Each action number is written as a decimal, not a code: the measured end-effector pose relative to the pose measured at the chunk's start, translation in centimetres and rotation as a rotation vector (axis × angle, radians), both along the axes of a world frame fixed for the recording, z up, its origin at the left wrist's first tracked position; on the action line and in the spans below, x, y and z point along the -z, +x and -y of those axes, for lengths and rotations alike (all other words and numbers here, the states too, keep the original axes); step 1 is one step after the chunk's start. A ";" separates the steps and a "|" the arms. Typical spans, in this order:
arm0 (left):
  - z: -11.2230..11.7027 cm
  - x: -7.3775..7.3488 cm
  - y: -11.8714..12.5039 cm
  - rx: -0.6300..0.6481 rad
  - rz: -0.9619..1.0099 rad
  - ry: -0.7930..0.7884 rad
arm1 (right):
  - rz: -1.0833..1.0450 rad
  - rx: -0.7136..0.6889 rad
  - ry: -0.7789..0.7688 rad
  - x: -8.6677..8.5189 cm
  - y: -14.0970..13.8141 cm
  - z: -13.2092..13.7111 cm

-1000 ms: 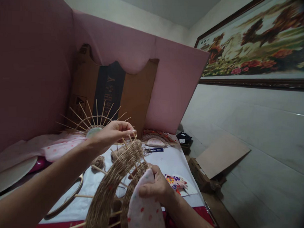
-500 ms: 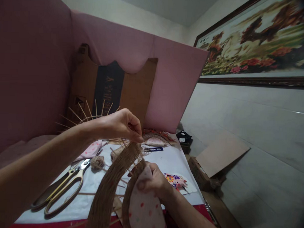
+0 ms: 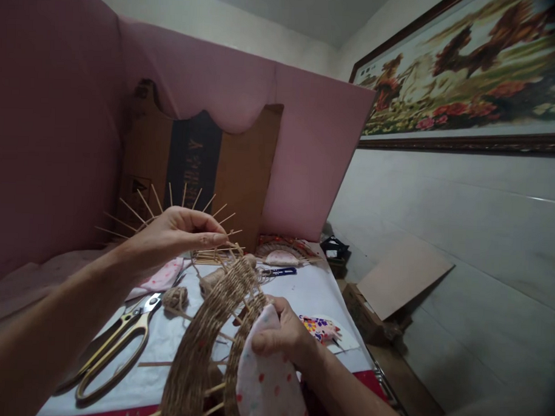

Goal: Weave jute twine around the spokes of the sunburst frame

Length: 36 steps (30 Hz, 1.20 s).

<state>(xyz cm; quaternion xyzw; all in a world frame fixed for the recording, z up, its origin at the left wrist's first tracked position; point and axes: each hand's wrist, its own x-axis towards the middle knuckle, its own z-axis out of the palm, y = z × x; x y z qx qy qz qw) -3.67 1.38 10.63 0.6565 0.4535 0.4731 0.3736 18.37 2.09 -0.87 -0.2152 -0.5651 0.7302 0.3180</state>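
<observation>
A curved piece of twine weaving on thin sticks stands tilted in front of me, with a white, red-dotted cloth pad along its inner edge. My right hand grips it by the pad's upper end, thumb on the cloth. Above the weaving's top end, my left hand pinches a strand of twine between thumb and fingers. Behind it lie a small ball of twine and a twine roll.
Large scissors lie at left. A blue-handled cutter, a colourful patterned cloth piece and another woven fan-shaped piece are farther back. Sticks fan out before cardboard. Pink panels border the table.
My left hand has moved left, away from the weaving's top end, drawing the strand with it. My right hand keeps its hold; the weaving has turned slightly and the view has shifted a little.
</observation>
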 end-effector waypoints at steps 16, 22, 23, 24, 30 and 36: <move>0.3 4.5 1.3 0.104 0.235 -0.171 | -0.018 0.011 0.048 -0.1 0.2 0.2; 0.8 5.4 1.1 0.037 0.301 -0.161 | 0.004 0.032 0.079 0.1 0.3 0.1; 1.0 5.5 1.2 0.020 0.321 -0.156 | 0.004 0.031 0.081 0.1 0.3 0.1; 1.2 5.6 1.3 0.007 0.344 -0.153 | -0.001 0.028 0.082 0.0 0.2 0.1; 1.7 6.2 1.5 -0.062 0.472 -0.186 | -0.127 0.043 0.108 -0.7 -0.4 0.3; 1.5 6.4 1.3 -0.100 0.379 -0.115 | -0.212 0.034 0.234 -1.8 -1.2 -0.4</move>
